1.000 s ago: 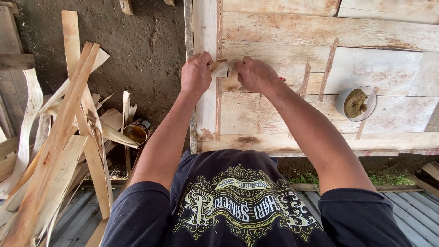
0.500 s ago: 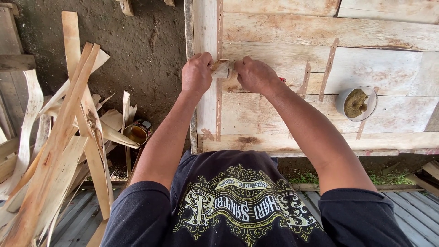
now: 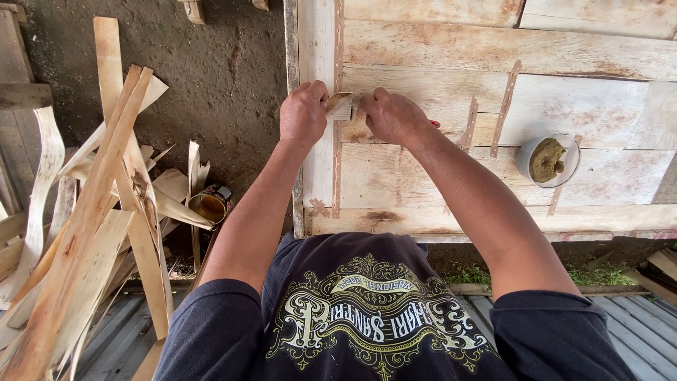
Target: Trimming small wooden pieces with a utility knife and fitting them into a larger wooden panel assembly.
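Observation:
Both my hands rest on a whitewashed wooden panel (image 3: 493, 49) made of boards. My left hand (image 3: 303, 113) is closed at the panel's left upright board and pinches a small pale piece of thin wood (image 3: 340, 106). My right hand (image 3: 391, 116) is closed just to the right of it, touching the same piece. A red tip of a tool (image 3: 434, 124) sticks out from under the right palm; the rest of the tool is hidden. Thin brown veneer strips (image 3: 505, 106) lie stuck along the panel's joints.
A round white cup of brownish paste (image 3: 549, 159) sits on the panel to the right. A tin can with amber liquid (image 3: 210, 204) stands on the dirt floor at the left. Long wood strips (image 3: 99, 212) are piled at far left. Corrugated sheet (image 3: 635, 324) lies below.

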